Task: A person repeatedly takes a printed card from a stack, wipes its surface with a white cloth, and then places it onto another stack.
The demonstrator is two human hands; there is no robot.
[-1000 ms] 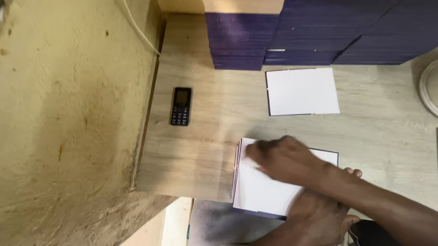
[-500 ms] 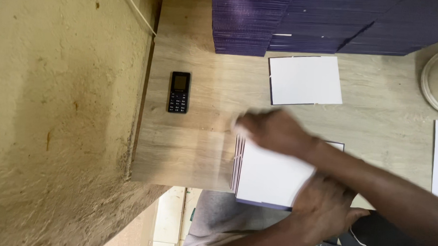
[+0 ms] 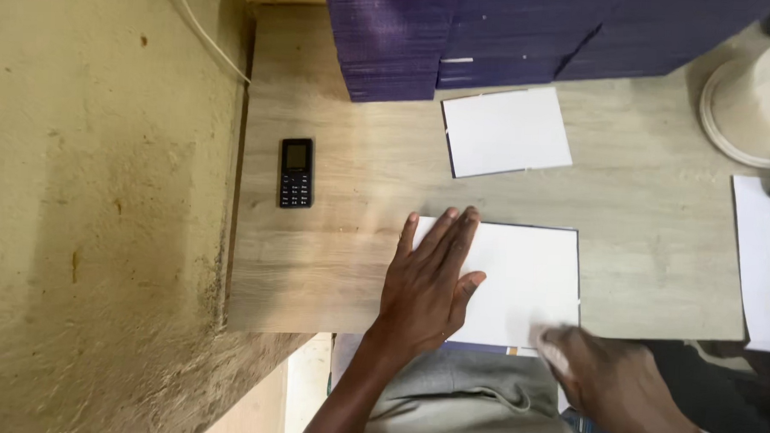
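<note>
A white booklet with a thin purple cover edge lies at the near edge of the wooden table. My left hand rests flat on its left part, palm down, fingers stretched toward the far side. My right hand is blurred by motion at the booklet's near right corner, over my lap. Whether it grips anything is unclear.
A second white booklet lies farther back. Stacks of purple booklets line the far edge. A small black keypad phone lies at the left, beside a rough yellowish wall. White sheets and a round white object sit at the right.
My right hand, which was stretched over the booklet's left edge, has drawn back to its near right corner. My left hand has come up and lies flat on the booklet.
</note>
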